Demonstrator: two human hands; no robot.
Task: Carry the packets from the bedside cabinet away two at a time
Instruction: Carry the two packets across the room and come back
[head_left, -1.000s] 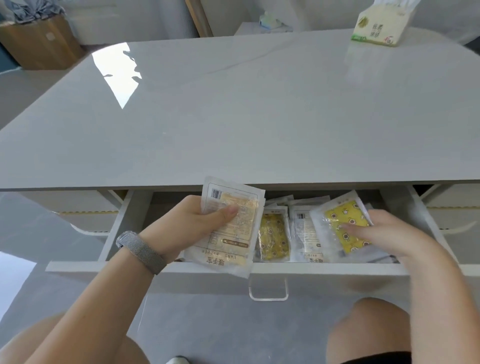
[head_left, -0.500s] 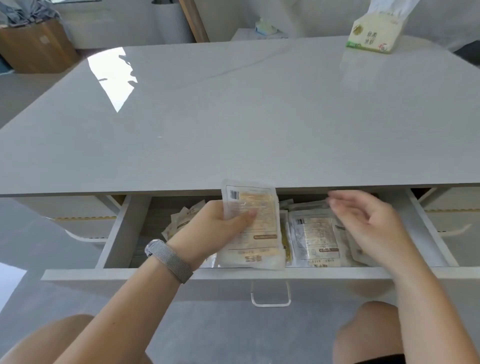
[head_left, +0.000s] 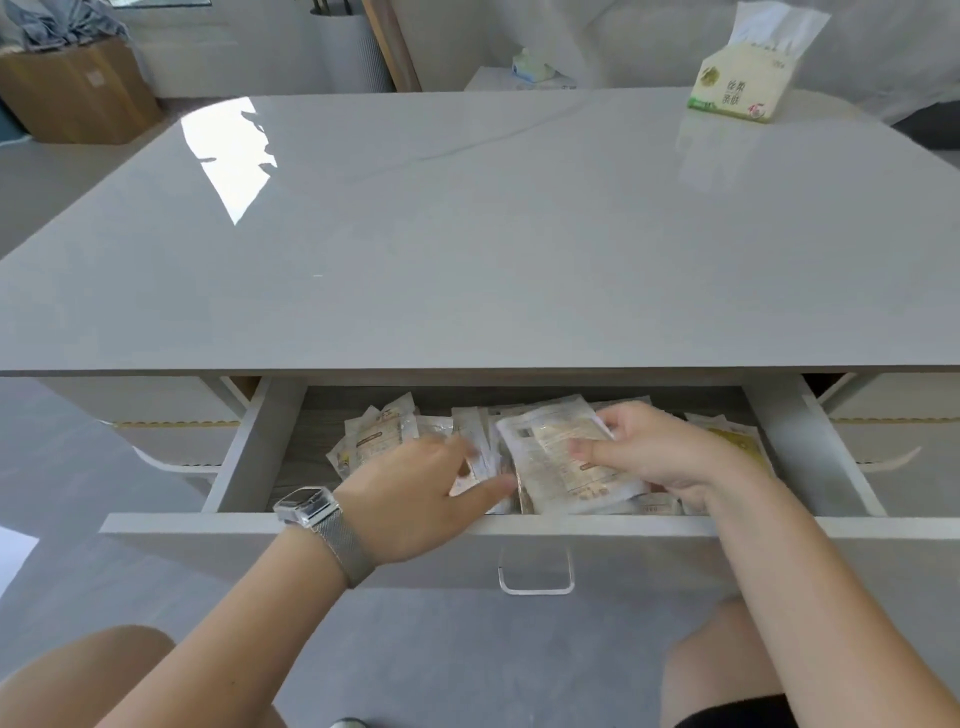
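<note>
- The open white drawer (head_left: 249, 447) under the glossy grey cabinet top (head_left: 467, 249) serves as the landmark; a heap of flat clear-and-beige printed packets (head_left: 374, 441) lies inside it, spread from its left part to its right wall.
- The right hand (head_left: 660, 457) is over the right half of the drawer, thumb and fingers pinching one large clear packet with beige printed label (head_left: 561, 462), which is tilted above the heap.
- The left hand (head_left: 415, 499) reaches over the drawer's front edge, left of centre, fingers stretched forward and blurred; its fingertips touch a narrow whitish packet (head_left: 475, 447) just left of the held one. Whether it grips that packet I cannot tell.
- A silver mesh-band watch (head_left: 322, 519) sits on the left wrist, just in front of the drawer's front panel.
- A clear handle (head_left: 535, 579) hangs at the middle of the front panel.
- A green-and-cream tissue pack (head_left: 743, 83) stands at the far right of the top, well beyond the drawer.
</note>
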